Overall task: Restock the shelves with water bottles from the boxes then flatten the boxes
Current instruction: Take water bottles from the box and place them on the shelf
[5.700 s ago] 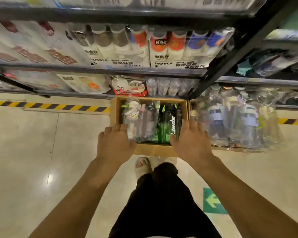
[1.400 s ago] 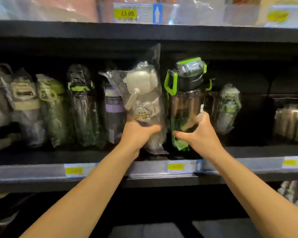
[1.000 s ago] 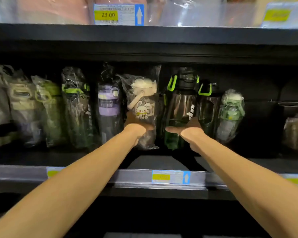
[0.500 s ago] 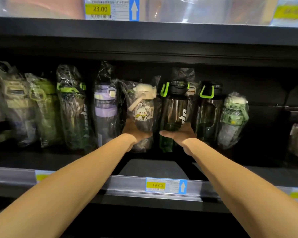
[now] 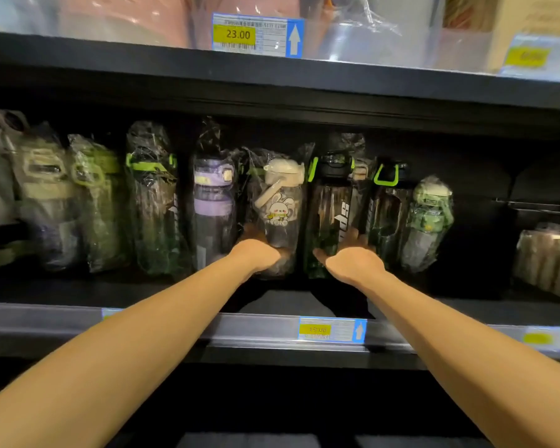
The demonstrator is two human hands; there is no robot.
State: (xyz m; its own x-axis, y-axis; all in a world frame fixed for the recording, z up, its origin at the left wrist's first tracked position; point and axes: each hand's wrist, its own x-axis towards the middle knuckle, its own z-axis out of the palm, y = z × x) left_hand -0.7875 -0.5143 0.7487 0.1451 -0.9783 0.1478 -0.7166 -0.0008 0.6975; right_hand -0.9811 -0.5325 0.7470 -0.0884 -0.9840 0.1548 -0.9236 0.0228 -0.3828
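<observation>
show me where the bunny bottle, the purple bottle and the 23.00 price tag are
bunny bottle point(image 5: 277, 210), head view, on the rabbit print on its body
purple bottle point(image 5: 212, 203), head view, on the purple band below its lid
23.00 price tag point(image 5: 238, 34), head view, on its yellow price patch

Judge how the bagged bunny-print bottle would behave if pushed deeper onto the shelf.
The bunny-print bottle looks empty, so probably light. Its loose crinkled bag likely slips under the left hand. Tall and narrow, it may tip against the purple bottle.
</observation>
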